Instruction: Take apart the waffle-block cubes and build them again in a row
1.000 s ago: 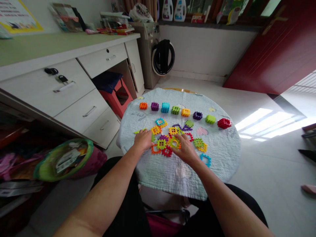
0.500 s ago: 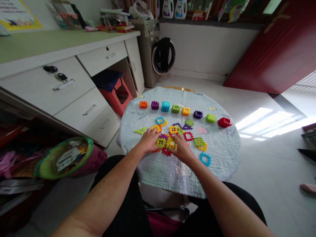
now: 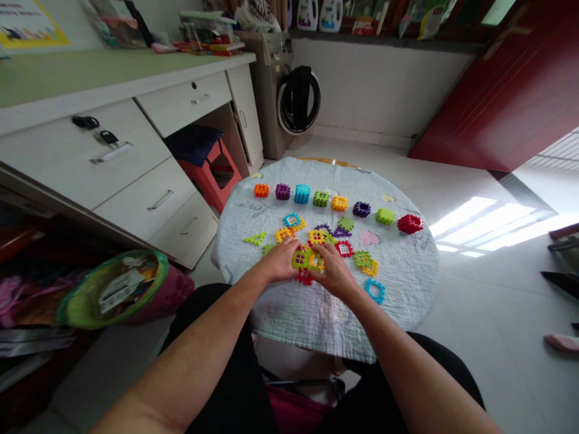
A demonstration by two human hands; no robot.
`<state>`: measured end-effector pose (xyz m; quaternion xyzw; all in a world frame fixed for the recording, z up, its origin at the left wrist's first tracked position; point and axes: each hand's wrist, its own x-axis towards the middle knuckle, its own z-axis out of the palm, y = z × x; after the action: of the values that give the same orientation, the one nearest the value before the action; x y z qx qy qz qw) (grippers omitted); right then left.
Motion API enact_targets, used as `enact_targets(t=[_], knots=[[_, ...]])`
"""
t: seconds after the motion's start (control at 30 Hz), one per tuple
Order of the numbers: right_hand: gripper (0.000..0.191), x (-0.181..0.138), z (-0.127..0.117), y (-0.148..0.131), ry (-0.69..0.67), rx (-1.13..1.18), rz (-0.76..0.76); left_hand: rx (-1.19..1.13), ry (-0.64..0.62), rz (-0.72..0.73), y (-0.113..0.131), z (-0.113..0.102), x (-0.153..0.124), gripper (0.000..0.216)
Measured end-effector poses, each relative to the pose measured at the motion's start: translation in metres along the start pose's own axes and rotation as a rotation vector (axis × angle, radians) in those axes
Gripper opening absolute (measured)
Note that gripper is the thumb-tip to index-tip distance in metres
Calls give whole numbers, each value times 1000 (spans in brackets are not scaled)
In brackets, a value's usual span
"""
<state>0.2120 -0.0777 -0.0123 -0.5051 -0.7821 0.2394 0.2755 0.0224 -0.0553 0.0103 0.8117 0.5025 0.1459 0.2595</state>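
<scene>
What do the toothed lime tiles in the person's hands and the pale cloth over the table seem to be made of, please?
The lime tiles, held between left hand and right hand, look like moulded plastic: bright colour, slight sheen, crisp teeth. The cloth seems a quilted, cotton-like fabric: matte, with stitched puckers and a draped edge.

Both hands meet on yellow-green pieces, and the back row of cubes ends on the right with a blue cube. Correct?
No: the head view shows a red cube at that right end, not a blue one. The left hand and right hand do meet on the yellow-green pieces.
</scene>
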Motion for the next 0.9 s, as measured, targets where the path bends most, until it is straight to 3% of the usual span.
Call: enact_targets(t=[0.13,0.43,0.67,0.9], knots=[[48,0,0,-4,-17,30,-20,-217,32,55,5,6,1,41],[42,4,-9,-4,-92,126,50,-942,-51,-96,1,14,3,47],[32,4,-10,-1,-30,163,-1,-1131,-76,-164,9,9,0,44],[31,3,-8,2,-5,53,-9,-1116,114,-261,14,28,10,43]])
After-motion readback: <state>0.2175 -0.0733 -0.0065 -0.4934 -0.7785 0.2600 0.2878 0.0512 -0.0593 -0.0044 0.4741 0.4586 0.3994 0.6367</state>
